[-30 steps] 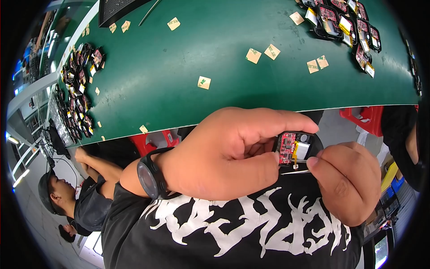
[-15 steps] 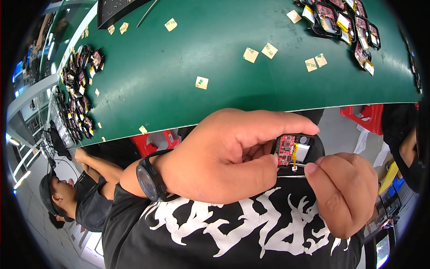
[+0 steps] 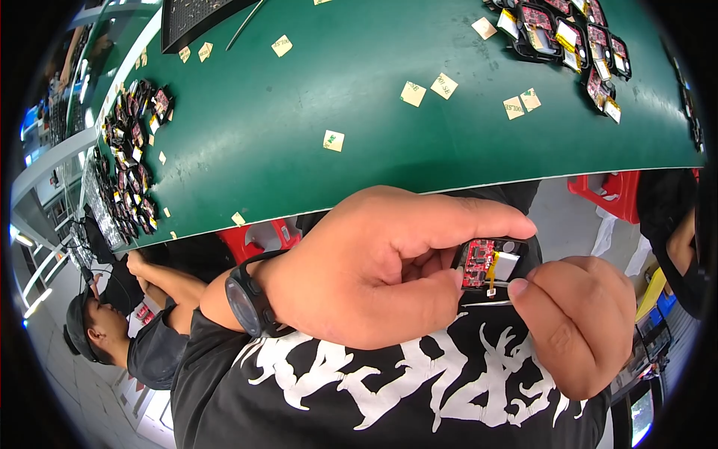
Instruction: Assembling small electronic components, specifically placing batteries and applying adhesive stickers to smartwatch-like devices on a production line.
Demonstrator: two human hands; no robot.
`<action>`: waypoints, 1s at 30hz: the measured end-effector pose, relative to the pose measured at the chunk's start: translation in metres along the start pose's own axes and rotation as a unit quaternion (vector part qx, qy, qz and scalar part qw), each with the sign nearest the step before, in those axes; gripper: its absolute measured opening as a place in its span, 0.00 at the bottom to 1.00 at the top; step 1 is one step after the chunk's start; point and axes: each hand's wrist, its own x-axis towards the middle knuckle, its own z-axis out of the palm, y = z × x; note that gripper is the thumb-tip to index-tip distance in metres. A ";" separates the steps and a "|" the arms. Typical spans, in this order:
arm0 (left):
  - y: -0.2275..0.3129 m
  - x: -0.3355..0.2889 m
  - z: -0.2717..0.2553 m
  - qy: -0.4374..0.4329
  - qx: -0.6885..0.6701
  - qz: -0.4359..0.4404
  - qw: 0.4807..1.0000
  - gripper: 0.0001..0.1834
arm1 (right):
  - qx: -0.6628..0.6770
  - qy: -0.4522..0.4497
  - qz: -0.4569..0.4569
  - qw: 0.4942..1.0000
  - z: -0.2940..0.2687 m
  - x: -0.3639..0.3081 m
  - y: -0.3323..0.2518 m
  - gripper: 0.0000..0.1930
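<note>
At the far left rim a seated person [image 3: 112, 329] in a dark cap and shirt shows only partly, bent by the lens, and the row of small red-and-black parts [image 3: 131, 172] along the left edge of the green table [image 3: 299, 97] is too small to make out singly. Pale square paper slips [image 3: 333, 140] lie scattered on the table, well apart from the hands. Below the table edge, in front of the black printed shirt [image 3: 374, 389], the left hand [image 3: 366, 269] with a black wristwatch [image 3: 247, 298] curls closed around a small red circuit board [image 3: 479, 263] with a grey block and a yellow strip on it; the thumb lies along the top and the fingers [image 3: 441, 280] fold in beneath, so most of the board's left part is hidden in the grip. Just beside it, the right hand [image 3: 576, 322] is closed, its thumb pressed toward the board's lower right corner on a thin pale edge; what that hand pinches cannot be told, since its fingers are tucked out of sight. At the upper right a cluster of dark cased boards [image 3: 568, 34] is cut off by the rim, and a red stool [image 3: 613, 191] shows partly under the table.
</note>
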 end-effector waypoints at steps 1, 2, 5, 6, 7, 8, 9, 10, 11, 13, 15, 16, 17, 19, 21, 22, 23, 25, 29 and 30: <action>0.002 0.001 0.000 -0.001 0.023 0.009 1.000 0.30 | -0.002 0.000 0.003 1.000 -0.003 0.000 -0.002 0.19; 0.005 0.003 0.001 -0.004 0.022 0.008 1.000 0.30 | -0.028 0.002 0.011 1.000 -0.006 -0.001 -0.005 0.19; 0.008 0.001 0.000 0.013 0.035 0.021 0.999 0.31 | -0.049 0.002 0.000 0.999 -0.006 -0.003 -0.008 0.20; 0.006 -0.001 0.000 0.009 0.043 0.031 0.999 0.31 | -0.045 0.000 -0.014 0.999 -0.004 -0.004 -0.008 0.20; 0.007 0.000 -0.001 -0.004 0.049 0.038 0.998 0.30 | -0.046 0.000 -0.010 0.999 -0.005 -0.003 -0.009 0.20; 0.008 0.002 -0.001 -0.006 0.049 0.037 0.998 0.30 | -0.046 0.000 -0.004 0.999 -0.005 -0.002 -0.010 0.20; 0.009 0.003 -0.001 -0.009 0.050 0.023 0.998 0.30 | -0.045 -0.001 0.001 0.999 -0.005 -0.002 -0.010 0.21; 0.008 0.002 -0.001 -0.008 0.052 0.012 0.999 0.30 | -0.044 -0.001 -0.001 0.999 -0.005 -0.001 -0.010 0.21; 0.008 0.001 -0.001 -0.005 0.052 0.012 0.999 0.30 | -0.041 -0.004 -0.001 0.999 -0.005 -0.001 -0.010 0.20; 0.007 0.002 -0.001 -0.010 0.044 0.023 0.999 0.30 | -0.041 -0.008 0.003 0.999 -0.007 0.000 -0.011 0.20; 0.011 0.005 -0.003 -0.030 0.024 0.011 0.999 0.30 | -0.044 -0.015 0.007 0.999 -0.010 0.000 -0.013 0.20; 0.012 0.005 -0.004 -0.037 0.009 0.000 0.999 0.30 | -0.042 -0.015 0.005 0.999 -0.010 -0.001 -0.012 0.20; 0.012 0.004 -0.005 -0.035 0.009 -0.001 0.999 0.30 | -0.045 -0.015 0.001 0.999 -0.009 -0.001 -0.011 0.20; 0.012 0.004 -0.007 -0.046 0.020 0.003 0.999 0.31 | -0.047 -0.015 -0.003 0.999 -0.008 0.000 -0.012 0.20; 0.007 0.004 -0.006 -0.039 0.027 0.042 0.998 0.32 | -0.079 -0.012 -0.004 0.997 -0.008 0.001 -0.015 0.19; 0.006 0.004 -0.006 -0.030 0.033 0.080 0.996 0.32 | -0.077 -0.013 -0.005 0.997 -0.009 0.000 -0.015 0.19; 0.006 0.003 -0.005 -0.028 0.033 0.079 0.996 0.32 | -0.082 -0.016 -0.005 0.996 -0.011 0.000 -0.015 0.19; 0.008 0.001 -0.003 -0.009 0.022 0.056 0.998 0.30 | -0.087 -0.019 -0.009 0.996 -0.014 -0.002 -0.013 0.19; 0.011 0.003 -0.004 0.008 0.067 0.003 0.998 0.27 | 0.028 -0.015 0.019 0.999 -0.020 -0.014 -0.001 0.18; 0.009 0.005 -0.005 0.007 0.095 0.027 0.995 0.26 | 0.063 -0.005 0.034 0.997 -0.021 -0.018 0.003 0.19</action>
